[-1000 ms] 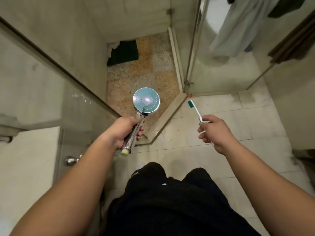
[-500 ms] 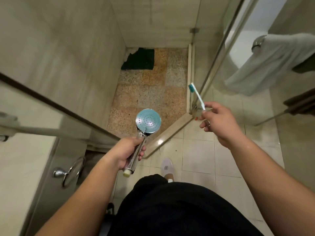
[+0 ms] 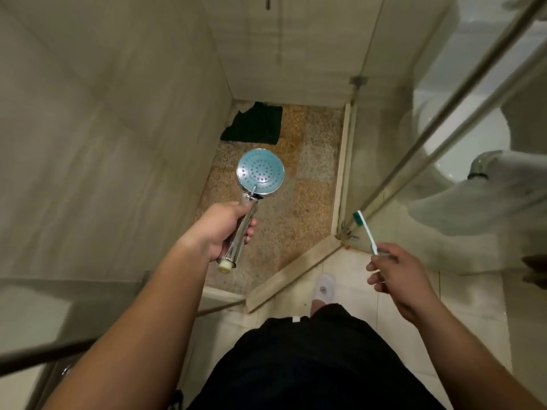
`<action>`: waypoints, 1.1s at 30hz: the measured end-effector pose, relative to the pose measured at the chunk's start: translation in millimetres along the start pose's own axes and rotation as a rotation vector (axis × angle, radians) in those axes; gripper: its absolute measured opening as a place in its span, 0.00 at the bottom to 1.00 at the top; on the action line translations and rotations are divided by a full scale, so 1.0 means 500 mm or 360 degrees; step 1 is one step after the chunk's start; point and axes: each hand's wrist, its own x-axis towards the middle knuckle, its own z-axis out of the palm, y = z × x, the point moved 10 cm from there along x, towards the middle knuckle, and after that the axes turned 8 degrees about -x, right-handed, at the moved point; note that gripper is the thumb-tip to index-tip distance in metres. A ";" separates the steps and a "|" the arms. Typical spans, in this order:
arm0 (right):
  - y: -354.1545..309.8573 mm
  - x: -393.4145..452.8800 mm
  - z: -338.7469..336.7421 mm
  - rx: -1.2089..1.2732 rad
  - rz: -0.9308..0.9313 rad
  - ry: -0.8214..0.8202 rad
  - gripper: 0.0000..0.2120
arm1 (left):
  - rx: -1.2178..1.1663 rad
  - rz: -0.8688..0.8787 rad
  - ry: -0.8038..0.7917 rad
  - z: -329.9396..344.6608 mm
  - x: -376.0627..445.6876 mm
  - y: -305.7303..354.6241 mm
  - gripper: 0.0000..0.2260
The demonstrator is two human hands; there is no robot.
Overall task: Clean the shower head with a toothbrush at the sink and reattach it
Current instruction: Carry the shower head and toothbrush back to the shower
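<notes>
Two hands are raised over the shower entrance, each holding one item. Farthest left stands the tiled shower wall. Next comes the left hand, its fingers curled tight round the chrome handle of the shower head; the thumb lies across the top of the handle and the fingertips show on its right side. The round spray face points up toward the camera, beyond the knuckles, and the cream-coloured threaded end sticks out below the heel of the hand. Under it lies the speckled shower floor, with a dark green cloth in the far corner. Lower down, a white slipper rests on the pale floor tiles just outside the raised curb. To the right, the right hand pinches the lower handle of the toothbrush between thumb and curled fingers, the green bristle head aimed up and away, in front of the glass door.
</notes>
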 end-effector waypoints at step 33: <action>-0.900 0.703 0.268 -0.0051 -0.0282 -0.0088 0.09 | -0.0068 0.0117 0.0114 -0.190 0.622 0.833 0.09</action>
